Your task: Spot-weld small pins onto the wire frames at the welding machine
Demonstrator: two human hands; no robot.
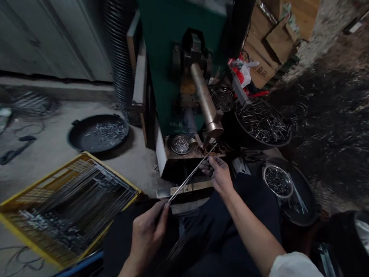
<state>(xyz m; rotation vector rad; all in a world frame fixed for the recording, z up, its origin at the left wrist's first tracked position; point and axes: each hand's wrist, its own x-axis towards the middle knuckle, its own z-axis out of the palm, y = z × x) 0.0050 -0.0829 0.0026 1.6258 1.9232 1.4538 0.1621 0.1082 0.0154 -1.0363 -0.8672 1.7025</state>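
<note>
"Pinched in our left hand is the near end of a thin metal rod. And our right hand?"

"Beyond it, nearer the rod's far end, fingers curled close; whether they grip it, we can't tell."

"Its long axis?"

"Slanting forward and rightward from our left grip, past our right fingertips, pointing toward the brass-coloured cylinder's lower end."

no legible text. cardboard carton: dark printed characters, blurred. green machine housing: pale lettering, illegible.
</note>
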